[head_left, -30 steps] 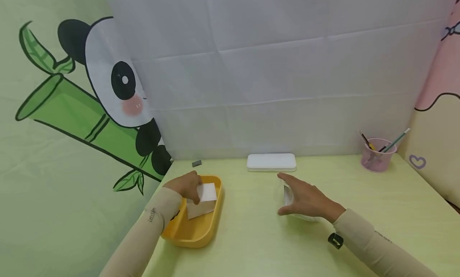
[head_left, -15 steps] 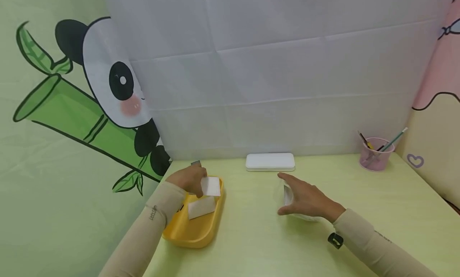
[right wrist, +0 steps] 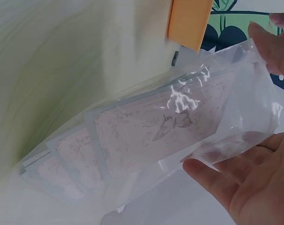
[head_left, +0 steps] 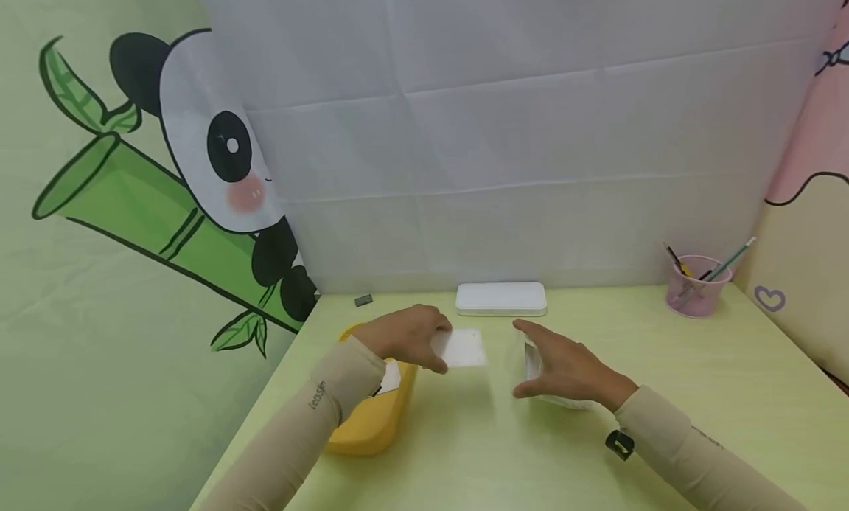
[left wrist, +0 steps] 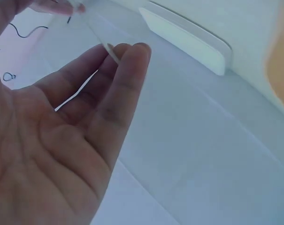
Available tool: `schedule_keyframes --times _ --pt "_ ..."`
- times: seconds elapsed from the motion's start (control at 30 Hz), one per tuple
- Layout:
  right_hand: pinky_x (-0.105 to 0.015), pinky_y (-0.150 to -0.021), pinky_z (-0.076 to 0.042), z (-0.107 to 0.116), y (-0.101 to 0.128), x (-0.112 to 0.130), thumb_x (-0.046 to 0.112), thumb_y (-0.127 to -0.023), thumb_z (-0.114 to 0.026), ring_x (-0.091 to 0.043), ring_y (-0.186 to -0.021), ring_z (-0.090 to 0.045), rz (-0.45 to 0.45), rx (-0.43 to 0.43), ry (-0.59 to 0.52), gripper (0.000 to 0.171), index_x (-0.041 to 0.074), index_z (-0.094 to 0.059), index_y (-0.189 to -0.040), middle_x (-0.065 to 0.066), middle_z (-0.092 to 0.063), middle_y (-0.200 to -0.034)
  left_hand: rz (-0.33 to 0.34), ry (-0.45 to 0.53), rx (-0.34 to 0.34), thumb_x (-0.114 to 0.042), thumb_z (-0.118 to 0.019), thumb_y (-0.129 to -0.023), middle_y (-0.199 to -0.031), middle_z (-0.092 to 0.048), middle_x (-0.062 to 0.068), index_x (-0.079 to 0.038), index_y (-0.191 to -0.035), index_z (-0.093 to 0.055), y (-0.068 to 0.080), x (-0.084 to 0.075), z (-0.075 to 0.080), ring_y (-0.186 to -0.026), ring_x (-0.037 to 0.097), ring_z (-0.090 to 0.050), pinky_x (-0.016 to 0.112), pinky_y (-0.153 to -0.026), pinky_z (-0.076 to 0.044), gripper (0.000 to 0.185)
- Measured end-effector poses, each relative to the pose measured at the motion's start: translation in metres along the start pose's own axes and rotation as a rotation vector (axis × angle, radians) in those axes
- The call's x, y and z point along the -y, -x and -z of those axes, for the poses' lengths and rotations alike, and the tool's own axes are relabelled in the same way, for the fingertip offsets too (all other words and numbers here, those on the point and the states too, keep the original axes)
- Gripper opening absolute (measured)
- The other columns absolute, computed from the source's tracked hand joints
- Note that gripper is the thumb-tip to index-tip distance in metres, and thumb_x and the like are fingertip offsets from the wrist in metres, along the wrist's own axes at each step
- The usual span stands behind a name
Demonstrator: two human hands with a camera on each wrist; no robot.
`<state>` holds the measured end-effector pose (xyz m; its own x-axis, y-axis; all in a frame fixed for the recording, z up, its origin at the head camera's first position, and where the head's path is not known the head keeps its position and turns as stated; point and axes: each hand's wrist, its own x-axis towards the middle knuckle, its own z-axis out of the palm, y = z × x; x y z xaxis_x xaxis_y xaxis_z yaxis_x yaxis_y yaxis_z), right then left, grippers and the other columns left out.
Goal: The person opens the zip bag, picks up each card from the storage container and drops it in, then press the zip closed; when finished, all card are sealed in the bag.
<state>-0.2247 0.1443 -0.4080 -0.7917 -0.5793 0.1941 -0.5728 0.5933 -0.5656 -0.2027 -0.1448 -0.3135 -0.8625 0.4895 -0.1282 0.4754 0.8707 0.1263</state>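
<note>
Your left hand [head_left: 407, 338] pinches a white card [head_left: 460, 348] between thumb and fingers, held above the table [head_left: 663, 393], between the yellow tray [head_left: 371, 422] and the clear bag [right wrist: 188, 126]; your right hand [head_left: 564, 367] props the bag's mouth open, fingers curled on the film; cards already sit inside, one more card [head_left: 388, 378] remains in the tray, so partway done; bare table lies between card and bag; white case [head_left: 500, 299] just beyond the pinch.

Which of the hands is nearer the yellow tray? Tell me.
Left. The left hand hangs just past the yellow tray at its right end, pinching a white card. The right hand is farther right, holding a clear bag.
</note>
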Motion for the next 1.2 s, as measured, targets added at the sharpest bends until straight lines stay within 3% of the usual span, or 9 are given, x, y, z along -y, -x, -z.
schedule_keyframes --times 0.17,0.33,0.53,0.87,1.0,1.2 --pt "-0.056 -0.095 -0.045 -0.002 -0.001 -0.002 0.063 -0.067 -0.085 -0.030 -0.132 -0.049 0.001 0.004 -0.002 0.115 0.018 -0.031 -0.158 -0.004 -0.039 -0.157 -0.027 -0.057 -0.001 -0.038 -0.080 -0.080 -0.115 -0.061 0.000 -0.007 -0.129 -0.065 -0.014 -0.025 -0.002 -0.095 0.013 -0.055 0.029 -0.085 -0.048 0.059" --pt "-0.046 -0.082 -0.048 -0.004 -0.003 -0.002 0.062 -0.068 -0.086 -0.023 -0.112 -0.058 0.004 -0.004 0.007 0.113 0.016 -0.033 -0.157 -0.005 -0.047 -0.150 -0.070 -0.156 0.006 -0.040 -0.080 -0.079 -0.108 -0.058 -0.002 -0.011 -0.118 -0.071 -0.027 -0.042 -0.008 -0.088 0.011 -0.054 0.024 -0.078 -0.047 0.049" --pt "-0.040 -0.074 -0.046 -0.004 -0.004 0.000 0.058 -0.068 -0.087 -0.019 -0.097 -0.056 -0.003 0.010 -0.001 0.111 0.017 -0.034 -0.156 -0.006 -0.051 -0.143 -0.106 -0.191 0.001 -0.036 -0.080 -0.078 -0.096 -0.057 -0.004 -0.012 -0.106 -0.073 -0.035 -0.050 -0.012 -0.077 0.010 -0.054 0.022 -0.068 -0.045 0.037" --pt "-0.039 -0.074 -0.047 -0.003 -0.007 0.003 0.056 -0.069 -0.087 -0.019 -0.098 -0.056 0.024 -0.006 -0.005 0.109 0.015 -0.034 -0.156 -0.006 -0.053 -0.140 -0.112 -0.199 -0.020 -0.031 -0.079 -0.078 -0.089 -0.056 -0.006 -0.012 -0.095 -0.068 -0.046 -0.061 -0.014 -0.074 0.009 -0.053 0.021 -0.064 -0.044 0.028" --pt "-0.040 -0.077 -0.047 -0.004 -0.008 0.005 0.056 -0.070 -0.086 -0.019 -0.100 -0.056 0.042 -0.009 -0.009 0.108 0.014 -0.034 -0.156 -0.006 -0.051 -0.144 -0.130 -0.185 -0.002 -0.034 -0.080 -0.080 -0.100 -0.057 -0.003 -0.012 -0.099 -0.071 -0.048 -0.064 -0.018 -0.083 0.009 -0.055 0.019 -0.071 -0.046 0.030" --pt "-0.041 -0.075 -0.047 -0.002 -0.007 0.003 0.056 -0.070 -0.087 -0.020 -0.100 -0.056 0.018 -0.017 0.009 0.108 0.014 -0.036 -0.155 -0.006 -0.053 -0.142 -0.129 -0.127 -0.024 -0.042 -0.079 -0.085 -0.132 -0.054 0.000 -0.013 -0.125 -0.066 -0.042 -0.054 -0.023 -0.103 0.011 -0.059 0.023 -0.090 -0.047 0.051"
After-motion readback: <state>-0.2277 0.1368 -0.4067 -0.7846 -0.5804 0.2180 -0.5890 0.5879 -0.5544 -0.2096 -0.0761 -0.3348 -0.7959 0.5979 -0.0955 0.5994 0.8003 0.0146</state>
